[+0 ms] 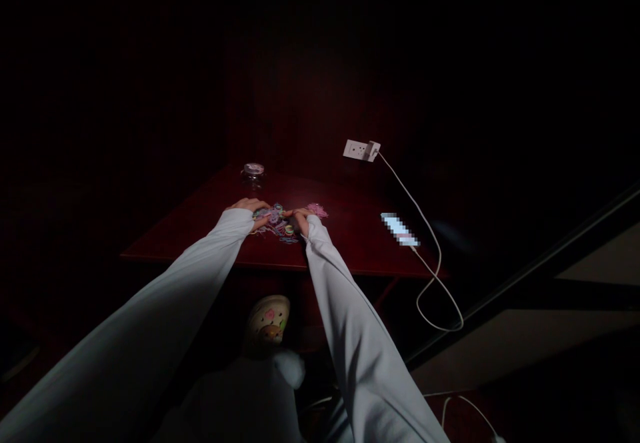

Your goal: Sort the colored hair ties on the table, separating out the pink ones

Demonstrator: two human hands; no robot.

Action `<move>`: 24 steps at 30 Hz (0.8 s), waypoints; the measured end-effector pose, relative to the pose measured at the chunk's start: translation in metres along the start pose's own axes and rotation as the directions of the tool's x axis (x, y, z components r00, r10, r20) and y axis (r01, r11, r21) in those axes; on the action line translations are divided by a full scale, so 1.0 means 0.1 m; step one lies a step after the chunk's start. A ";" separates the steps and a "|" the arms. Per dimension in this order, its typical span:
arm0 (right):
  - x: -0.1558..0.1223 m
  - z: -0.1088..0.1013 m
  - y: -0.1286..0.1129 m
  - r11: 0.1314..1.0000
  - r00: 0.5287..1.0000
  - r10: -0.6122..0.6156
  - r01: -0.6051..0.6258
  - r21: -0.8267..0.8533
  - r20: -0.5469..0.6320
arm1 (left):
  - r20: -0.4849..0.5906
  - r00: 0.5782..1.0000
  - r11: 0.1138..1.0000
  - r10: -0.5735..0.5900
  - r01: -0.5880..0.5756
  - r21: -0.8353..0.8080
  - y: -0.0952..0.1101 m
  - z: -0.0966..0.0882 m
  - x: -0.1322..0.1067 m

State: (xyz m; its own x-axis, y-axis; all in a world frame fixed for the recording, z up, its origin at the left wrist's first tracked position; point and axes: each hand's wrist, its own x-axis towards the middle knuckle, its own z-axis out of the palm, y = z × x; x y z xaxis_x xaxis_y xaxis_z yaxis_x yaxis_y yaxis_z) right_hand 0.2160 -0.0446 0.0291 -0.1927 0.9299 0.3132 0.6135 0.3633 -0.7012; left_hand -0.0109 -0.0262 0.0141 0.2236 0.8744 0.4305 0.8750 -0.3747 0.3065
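the left hand (249, 205) and right hand (300, 219) bend over coloured strands (275, 215); whether fingers grip is unclear. a light touch probably limits tangling.

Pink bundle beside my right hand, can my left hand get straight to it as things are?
Probably not straight: the right hand and part of the colourful pile lie between the left hand and the pink bundle.

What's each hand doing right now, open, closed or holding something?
Left hand: against the colourful strands; firm grip cannot be told.
Right hand: between those and the pink strands; open or closed, too small to tell.
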 end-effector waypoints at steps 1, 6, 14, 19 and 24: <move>0.01 0.02 0.02 0.999 0.999 0.035 -0.035 0.005 -0.031 | -0.010 1.000 1.000 -0.008 0.008 -0.015 -0.01 0.01 0.01; 0.08 0.10 0.09 0.989 0.985 0.150 -0.151 -0.007 -0.080 | -0.062 0.994 0.990 -0.094 0.086 -0.112 -0.10 0.08 0.07; 0.09 0.10 0.13 0.991 0.990 0.130 -0.133 -0.035 -0.060 | -0.212 0.949 0.947 -0.233 0.172 -0.272 -0.17 0.16 0.13; 0.09 0.10 0.14 0.994 0.991 0.107 -0.107 0.007 -0.077 | -0.205 0.942 0.933 -0.264 0.196 -0.303 -0.11 0.09 0.11; 0.08 0.10 0.13 0.989 0.986 0.149 -0.150 -0.010 -0.071 | -0.201 0.948 0.929 -0.245 0.170 -0.329 -0.14 0.07 0.10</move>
State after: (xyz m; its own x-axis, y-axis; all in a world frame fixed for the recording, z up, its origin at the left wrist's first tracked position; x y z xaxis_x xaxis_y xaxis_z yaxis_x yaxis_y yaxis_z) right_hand 0.2146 -0.0320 0.0159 -0.0440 0.9673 0.2498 0.6433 0.2188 -0.7337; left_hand -0.0177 -0.0102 0.0085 -0.0884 0.8590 0.5043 0.7100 -0.3008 0.6368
